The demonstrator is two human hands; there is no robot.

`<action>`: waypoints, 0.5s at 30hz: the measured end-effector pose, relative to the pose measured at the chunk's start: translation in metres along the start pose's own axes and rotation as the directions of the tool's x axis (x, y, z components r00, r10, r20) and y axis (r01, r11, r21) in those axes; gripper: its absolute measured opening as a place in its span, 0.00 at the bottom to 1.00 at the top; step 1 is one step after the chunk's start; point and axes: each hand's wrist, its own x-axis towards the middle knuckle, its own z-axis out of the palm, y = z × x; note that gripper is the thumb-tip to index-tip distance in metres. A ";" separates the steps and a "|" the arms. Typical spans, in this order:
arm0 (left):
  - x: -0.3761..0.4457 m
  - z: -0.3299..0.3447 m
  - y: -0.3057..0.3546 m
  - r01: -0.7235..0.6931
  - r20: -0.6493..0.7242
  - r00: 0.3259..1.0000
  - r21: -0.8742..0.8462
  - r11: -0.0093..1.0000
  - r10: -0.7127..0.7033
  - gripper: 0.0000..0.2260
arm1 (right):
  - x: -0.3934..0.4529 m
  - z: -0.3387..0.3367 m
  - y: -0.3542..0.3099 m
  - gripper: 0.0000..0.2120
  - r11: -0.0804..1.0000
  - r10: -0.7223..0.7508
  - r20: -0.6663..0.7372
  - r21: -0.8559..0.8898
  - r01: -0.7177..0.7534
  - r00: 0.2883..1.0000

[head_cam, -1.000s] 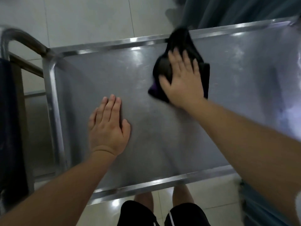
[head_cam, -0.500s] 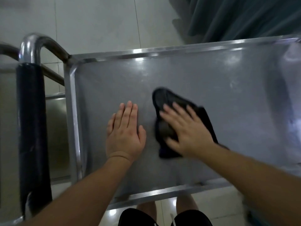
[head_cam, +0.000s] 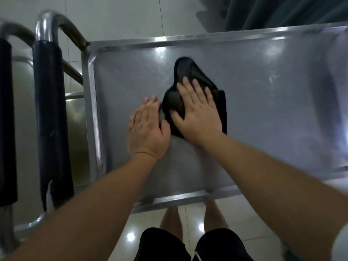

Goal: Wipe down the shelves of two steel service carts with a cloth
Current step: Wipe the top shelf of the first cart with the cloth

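R hand [head_cam: 197, 117] flat, pressing cloth [head_cam: 190, 72] mid-frame; L hand [head_cam: 146, 127] flat on shelf [head_cam: 263, 102]. Risk: cloth bunches, skips patches.

The cloth [head_cam: 190, 72] lies on the shelf [head_cam: 263, 110], under the right hand [head_cam: 197, 117]; the left hand [head_cam: 146, 129] rests just left of it. The handle [head_cam: 50, 91] stands left of the shelf.

Both bare forearms reach in from the near side. Left hand [head_cam: 147, 129] lies flat, palm down, fingers straight and together. Right hand [head_cam: 197, 114] just beside it, palm down, fingers spread, pressing flat.
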 end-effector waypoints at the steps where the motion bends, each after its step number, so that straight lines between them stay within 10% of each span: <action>1: 0.000 -0.001 -0.001 0.008 0.001 1.000 -0.040 0.999 -0.008 0.22 | -0.024 0.005 -0.001 0.38 1.000 -0.002 -0.002 -0.003 0.002 1.000; 15: -0.011 -0.039 0.012 0.012 0.179 0.984 -0.078 0.997 0.002 0.25 | -0.233 0.031 0.010 0.33 0.951 -0.295 0.077 -0.071 0.300 0.952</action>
